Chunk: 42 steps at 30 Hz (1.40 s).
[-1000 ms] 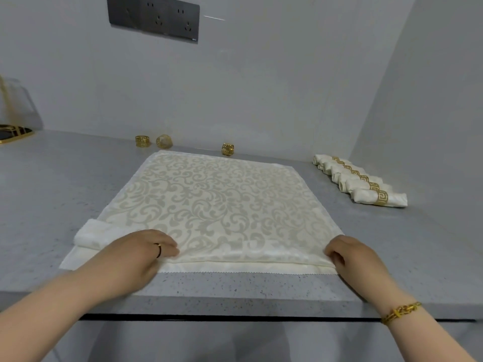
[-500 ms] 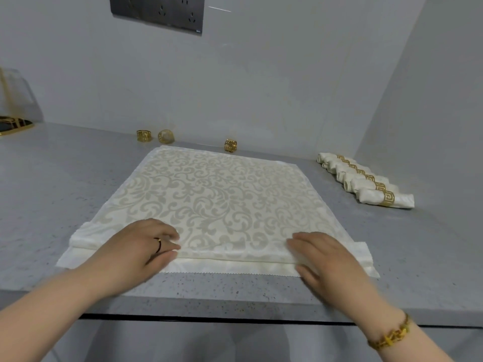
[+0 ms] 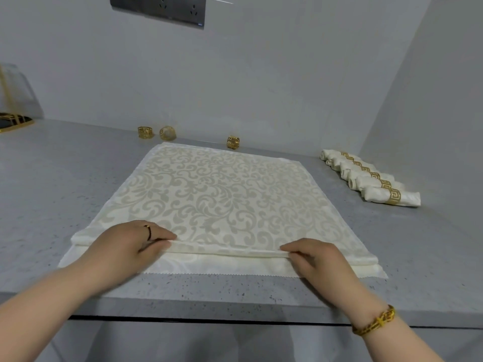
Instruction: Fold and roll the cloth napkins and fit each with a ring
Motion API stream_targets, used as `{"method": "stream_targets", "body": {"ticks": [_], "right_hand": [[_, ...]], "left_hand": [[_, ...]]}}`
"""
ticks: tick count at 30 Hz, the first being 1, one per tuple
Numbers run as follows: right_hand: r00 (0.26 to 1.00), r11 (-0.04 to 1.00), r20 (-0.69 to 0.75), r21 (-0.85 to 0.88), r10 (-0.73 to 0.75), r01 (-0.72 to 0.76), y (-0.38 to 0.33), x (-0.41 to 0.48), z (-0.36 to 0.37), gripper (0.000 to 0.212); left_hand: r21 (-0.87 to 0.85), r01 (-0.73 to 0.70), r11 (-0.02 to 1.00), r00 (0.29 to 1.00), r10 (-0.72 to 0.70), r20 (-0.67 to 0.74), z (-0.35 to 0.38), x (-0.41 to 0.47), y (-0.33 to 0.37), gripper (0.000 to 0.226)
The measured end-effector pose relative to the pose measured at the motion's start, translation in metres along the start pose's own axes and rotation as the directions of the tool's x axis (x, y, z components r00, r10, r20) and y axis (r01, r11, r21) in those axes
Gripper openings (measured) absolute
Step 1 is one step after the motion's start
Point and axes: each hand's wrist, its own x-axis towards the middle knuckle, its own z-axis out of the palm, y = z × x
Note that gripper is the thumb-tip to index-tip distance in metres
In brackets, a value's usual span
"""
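Head camera, looking down over the person's arms: a cream napkin (image 3: 222, 194) with a pale scroll pattern lies spread flat on the grey speckled tabletop (image 3: 52, 192), close to the near edge. Its near side is doubled over into a narrow fold that runs from left to right, and a strip of the lower layer with a zigzag hem shows in front of it.

The left hand (image 3: 128, 246) sits on the left part of that fold. Its fingers (image 3: 162, 232) lie close together on top of the cloth with the thumb tucked under the edge, pinching the fold. A thin finger ring (image 3: 148, 231) shows on one of them. The right hand (image 3: 316, 259) does the same on the right part, fingers on top and thumb below, nipping the folded edge. A gold bracelet (image 3: 376, 322) circles that wrist.

Beyond the napkin's far edge, by the wall (image 3: 261, 74), stand three gold napkin rings: two (image 3: 144, 132) close together on the left, one (image 3: 233, 142) apart from them, just past the cloth's far hem. To the right, well clear of the flat napkin, a row of rolled napkins (image 3: 366, 176) lies side by side, each with a gold ring round its middle.

A dark socket panel (image 3: 159, 7) is fixed high on the wall, and a gold-edged stand (image 3: 15, 122) sits at the far left.
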Motion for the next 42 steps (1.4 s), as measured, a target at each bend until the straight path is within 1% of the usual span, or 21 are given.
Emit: {"method": "stream_targets", "body": {"ticks": [1,2,3,7,10,12,15,16,18,20,21,23,24,26,29,30,34,36,39,40,42], "right_hand": [[0.999,0.997,0.014,0.052,0.05,-0.051,0.001,0.0,-0.002,0.019],[0.997,0.994,0.026,0.075,0.075,-0.077,0.004,0.001,-0.003,0.02],[0.995,0.991,0.04,0.092,0.093,-0.096,0.006,0.002,-0.003,0.02],[0.985,0.98,0.114,0.131,0.132,-0.147,0.002,0.016,-0.005,0.022],[0.981,0.988,0.146,0.059,0.131,-0.14,0.001,0.025,-0.004,0.019],[0.98,0.994,0.164,-0.008,0.112,-0.113,0.0,0.028,-0.003,0.022],[0.982,0.996,0.17,-0.033,0.083,-0.079,0.001,0.03,-0.001,0.032],[0.985,0.997,0.157,-0.04,0.071,-0.065,0.003,0.029,-0.001,0.031],[0.992,0.997,0.124,-0.069,0.03,-0.022,0.008,0.029,0.001,0.021],[0.998,0.988,0.047,-0.148,-0.043,0.049,0.011,0.028,0.003,0.011],[0.996,0.977,0.02,-0.193,-0.085,0.087,0.012,0.028,0.004,0.011],[0.987,0.951,0.025,-0.264,-0.157,0.158,0.013,0.027,0.002,0.017],[0.981,0.936,0.05,-0.296,-0.187,0.193,0.014,0.025,0.001,0.021],[0.972,0.912,0.098,-0.336,-0.213,0.234,0.015,0.018,-0.004,0.026],[0.966,0.904,0.143,-0.344,-0.218,0.255,0.018,0.005,-0.01,0.028],[0.965,0.9,0.134,-0.352,-0.225,0.258,0.02,0.004,-0.011,0.029],[0.963,0.903,0.1,-0.335,-0.25,0.269,0.023,0.011,-0.011,0.029],[0.969,0.923,0.087,-0.297,-0.231,0.247,0.021,0.016,-0.01,0.025],[0.994,0.974,0.065,-0.206,-0.085,0.097,0.018,0.025,-0.012,0.016],[0.996,0.989,0.092,-0.146,-0.02,0.034,0.019,0.027,-0.012,0.018],[0.991,0.996,0.118,-0.069,0.062,-0.054,0.024,0.03,-0.01,0.021]], "left_hand": [[-0.042,0.013,0.999,1.0,-0.013,0.004,0.0,0.002,-0.001,0.022],[-0.083,0.037,0.996,0.999,-0.037,0.007,-0.001,0.003,-0.002,0.03],[-0.092,0.061,0.994,0.998,-0.06,0.013,0.0,0.004,-0.005,0.033],[-0.111,0.113,0.987,0.993,-0.108,0.05,-0.001,0.013,-0.003,0.032],[-0.098,0.14,0.985,0.989,-0.135,0.057,-0.003,0.019,0.001,0.03],[-0.074,0.117,0.99,0.991,-0.112,0.067,-0.002,0.02,0.0,0.029],[-0.051,0.078,0.996,0.995,-0.075,0.064,-0.001,0.023,-0.004,0.024],[-0.045,0.064,0.997,0.997,-0.061,0.057,0.0,0.023,-0.004,0.023],[-0.032,0.029,0.999,0.999,-0.028,0.034,0.001,0.025,-0.006,0.024],[0.0,0.012,1.0,1.0,-0.012,0.027,0.002,0.027,-0.007,0.029],[0.031,-0.008,0.999,1.0,0.007,0.024,0.002,0.028,-0.009,0.032],[0.096,-0.058,0.994,0.998,0.054,0.034,0.002,0.029,-0.012,0.036],[0.138,-0.108,0.985,0.993,0.101,0.055,0.001,0.028,-0.011,0.033],[0.185,-0.221,0.958,0.974,0.206,0.095,-0.003,0.026,-0.011,0.018],[0.194,-0.295,0.936,0.955,0.282,0.093,-0.006,0.022,-0.019,0.054],[0.183,-0.316,0.931,0.948,0.303,0.097,-0.007,0.02,-0.022,0.061],[0.154,-0.305,0.94,0.952,0.295,0.085,-0.009,0.016,-0.025,0.065],[0.147,-0.281,0.948,0.96,0.276,0.055,-0.007,0.018,-0.027,0.065],[0.129,-0.206,0.97,0.978,0.209,-0.01,-0.006,0.025,-0.026,0.053],[0.115,-0.157,0.981,0.987,0.159,-0.006,-0.006,0.027,-0.025,0.046],[0.082,-0.075,0.994,0.994,0.069,0.08,-0.008,0.03,-0.023,0.028]]}}
